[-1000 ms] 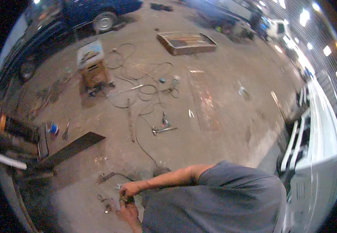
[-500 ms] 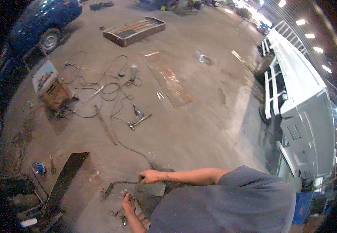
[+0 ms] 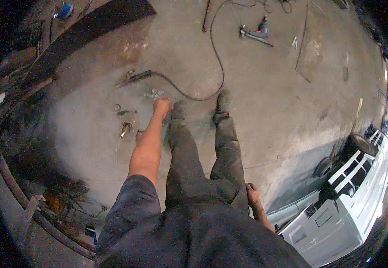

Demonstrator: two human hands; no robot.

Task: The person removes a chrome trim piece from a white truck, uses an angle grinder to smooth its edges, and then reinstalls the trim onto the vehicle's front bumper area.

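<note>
Left hand (image 3: 162, 106) reaches the small metal pieces (image 3: 154, 94) just beyond it; grip state unclear.

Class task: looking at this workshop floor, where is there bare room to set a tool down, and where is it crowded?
Bare concrete floor lies between the person's shoes and the white vehicle. It is crowded by the left hand: small metal parts, a black cable and hand tools.

Vehicle repair workshop: stained grey concrete floor (image 3: 270, 102), black cable (image 3: 216, 53), power tool (image 3: 256, 32), white truck cab (image 3: 359, 196), long dark steel beam (image 3: 82, 31).
</note>
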